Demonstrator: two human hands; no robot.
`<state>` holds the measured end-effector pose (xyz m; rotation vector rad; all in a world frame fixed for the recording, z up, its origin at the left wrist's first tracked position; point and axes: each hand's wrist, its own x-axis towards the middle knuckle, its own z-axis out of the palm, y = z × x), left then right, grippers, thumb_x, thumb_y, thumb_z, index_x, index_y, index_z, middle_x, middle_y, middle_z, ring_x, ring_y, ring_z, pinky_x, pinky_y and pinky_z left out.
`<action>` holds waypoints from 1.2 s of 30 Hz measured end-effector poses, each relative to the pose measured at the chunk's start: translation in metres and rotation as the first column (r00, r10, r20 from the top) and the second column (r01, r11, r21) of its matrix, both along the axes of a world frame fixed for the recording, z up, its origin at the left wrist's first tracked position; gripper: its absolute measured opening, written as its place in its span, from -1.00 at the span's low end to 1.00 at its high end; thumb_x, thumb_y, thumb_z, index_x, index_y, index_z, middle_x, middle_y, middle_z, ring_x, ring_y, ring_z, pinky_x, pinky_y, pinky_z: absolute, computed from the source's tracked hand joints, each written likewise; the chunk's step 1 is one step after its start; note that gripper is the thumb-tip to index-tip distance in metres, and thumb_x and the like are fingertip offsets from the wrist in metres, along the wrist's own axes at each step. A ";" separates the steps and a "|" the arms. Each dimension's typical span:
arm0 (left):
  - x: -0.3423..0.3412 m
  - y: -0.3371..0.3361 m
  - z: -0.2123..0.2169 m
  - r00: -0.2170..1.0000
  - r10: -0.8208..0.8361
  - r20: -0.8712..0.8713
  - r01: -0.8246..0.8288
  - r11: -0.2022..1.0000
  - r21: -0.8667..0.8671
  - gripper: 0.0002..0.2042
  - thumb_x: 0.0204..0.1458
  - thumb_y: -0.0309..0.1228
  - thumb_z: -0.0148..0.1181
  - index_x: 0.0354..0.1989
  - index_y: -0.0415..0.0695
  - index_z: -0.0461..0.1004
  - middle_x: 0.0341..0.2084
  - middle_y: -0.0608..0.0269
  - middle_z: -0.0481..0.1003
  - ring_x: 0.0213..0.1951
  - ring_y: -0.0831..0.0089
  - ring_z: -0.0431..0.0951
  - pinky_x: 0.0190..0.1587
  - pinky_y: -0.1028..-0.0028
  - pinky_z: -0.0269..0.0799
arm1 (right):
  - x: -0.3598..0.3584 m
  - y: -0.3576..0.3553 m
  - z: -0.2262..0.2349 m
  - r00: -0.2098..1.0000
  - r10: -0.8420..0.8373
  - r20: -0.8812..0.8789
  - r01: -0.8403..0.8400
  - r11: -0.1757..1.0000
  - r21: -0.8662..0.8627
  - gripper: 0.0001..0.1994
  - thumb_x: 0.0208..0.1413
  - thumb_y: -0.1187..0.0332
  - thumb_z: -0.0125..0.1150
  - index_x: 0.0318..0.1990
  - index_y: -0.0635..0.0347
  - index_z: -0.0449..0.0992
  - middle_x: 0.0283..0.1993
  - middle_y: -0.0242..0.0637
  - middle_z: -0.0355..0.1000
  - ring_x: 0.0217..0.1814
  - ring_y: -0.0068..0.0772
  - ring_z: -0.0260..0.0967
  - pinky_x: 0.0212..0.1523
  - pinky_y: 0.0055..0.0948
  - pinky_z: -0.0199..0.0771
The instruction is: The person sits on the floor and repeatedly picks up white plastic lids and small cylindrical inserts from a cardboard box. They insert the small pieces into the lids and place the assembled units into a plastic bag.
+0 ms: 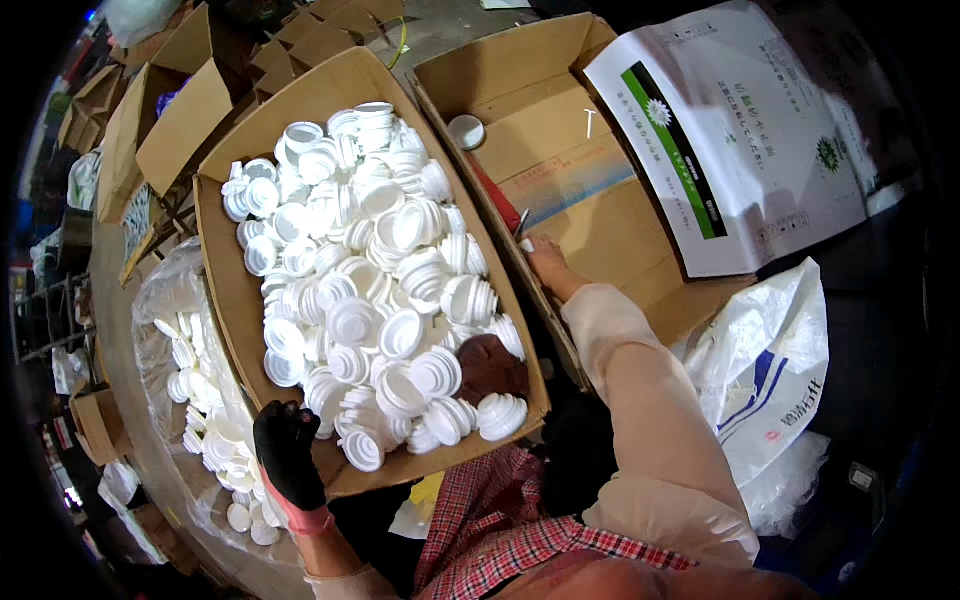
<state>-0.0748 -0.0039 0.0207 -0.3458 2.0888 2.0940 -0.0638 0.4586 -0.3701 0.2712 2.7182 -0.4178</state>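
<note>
A long cardboard box heaped with white plastic lids stands before me. By its near left corner is my left hand, in a black glove, its fingers curled closed. What they grip, if anything, is hidden. My bare right hand reaches to the near-left wall of a second cardboard box. Its fingers are drawn together around a small white tip, too small to name. Just beyond them lie a slim, dark, pen-like tool and a flat red piece. A crumpled red-brown thing rests among the lids.
A round white lid lies in the right box. A printed white-and-green carton panel covers its far right side. Below it sits a white plastic sack. At left, a clear bag holds more lids; open cartons stand behind.
</note>
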 end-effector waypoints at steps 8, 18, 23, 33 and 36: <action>-0.042 0.008 -0.010 0.997 0.026 0.069 -0.024 0.999 -0.028 -0.70 0.26 -0.27 -0.10 -0.04 -0.26 0.38 -0.24 0.15 0.45 -0.21 0.37 0.48 -0.07 0.37 0.45 | -0.143 0.046 0.064 0.717 -0.523 -0.460 0.446 0.852 -0.274 -0.08 -0.32 0.13 0.43 0.30 -0.02 0.11 0.21 0.16 0.09 0.23 0.24 0.05 0.26 0.01 0.13; -0.056 0.003 -0.020 0.953 0.196 0.233 -0.185 0.980 -0.069 -0.69 0.25 -0.25 -0.07 -0.08 -0.27 0.36 -0.26 0.09 0.46 -0.27 0.26 0.52 -0.12 0.26 0.49 | -0.340 0.080 -0.021 0.790 -0.613 0.021 0.587 0.746 -0.313 -0.24 0.06 -0.27 -0.06 0.37 -0.22 -0.01 0.41 0.03 -0.16 0.44 0.36 -0.23 0.29 0.32 -0.06; -0.038 0.009 -0.011 0.926 0.248 0.284 -0.228 0.968 -0.103 -0.62 0.25 -0.13 -0.10 -0.08 -0.25 0.36 -0.26 0.06 0.47 -0.24 0.20 0.54 -0.11 0.20 0.49 | -0.359 0.050 -0.055 0.807 -0.586 0.073 0.574 0.751 -0.326 -0.20 0.08 -0.32 -0.17 0.40 -0.14 -0.06 0.50 0.01 -0.34 0.45 0.36 -0.22 0.30 0.32 -0.12; -0.012 -0.005 0.021 0.981 0.028 0.191 -0.025 1.000 -0.017 -0.55 -0.19 -0.76 0.21 -0.06 -0.31 0.31 -0.19 0.07 0.45 -0.18 0.25 0.55 -0.06 0.30 0.51 | -0.248 0.089 0.062 0.812 -0.570 -0.126 0.493 0.786 -0.373 -0.19 -0.23 0.24 0.43 0.24 0.00 0.11 0.10 0.06 0.20 0.13 0.00 0.26 0.11 -0.14 0.36; 0.013 -0.021 0.030 0.990 -0.128 0.065 0.138 0.976 -0.167 -0.51 -0.24 -0.83 0.20 -0.05 -0.33 0.29 -0.18 0.06 0.45 -0.15 0.25 0.55 -0.07 0.34 0.52 | -0.174 0.048 0.231 0.752 -0.642 -0.150 0.413 0.636 -0.652 -0.15 -0.32 0.36 0.46 0.20 0.02 0.10 0.02 -0.06 0.26 0.01 -0.22 0.33 -0.09 -0.30 0.50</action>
